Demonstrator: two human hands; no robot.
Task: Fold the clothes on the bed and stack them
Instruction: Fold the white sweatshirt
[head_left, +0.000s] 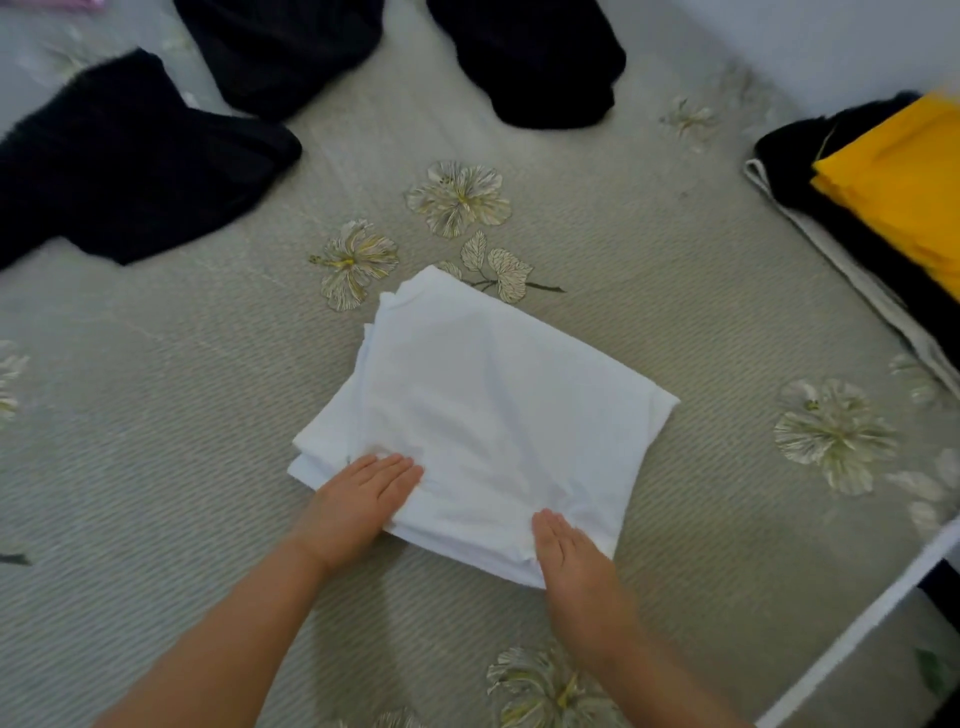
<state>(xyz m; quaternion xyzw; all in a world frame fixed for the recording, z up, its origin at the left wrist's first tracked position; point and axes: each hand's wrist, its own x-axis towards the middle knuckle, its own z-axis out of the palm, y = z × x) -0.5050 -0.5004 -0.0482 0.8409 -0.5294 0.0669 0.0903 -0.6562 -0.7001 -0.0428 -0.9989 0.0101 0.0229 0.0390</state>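
While the folded white garment (483, 415) sits mid-frame on the bed (675, 291), your left hand (358, 506) and right hand (576, 569) rest flat, fingers straight, on its near edge.

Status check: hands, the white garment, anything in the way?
Both hands, left and right, flat on folded white cloth garment. Yellow-topped stack at right. Dark unfolded clothes beyond, clear of it.

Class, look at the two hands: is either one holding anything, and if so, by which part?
Nothing is gripped. Left hand and right hand lie flat on the folded white garment, along its near edge.
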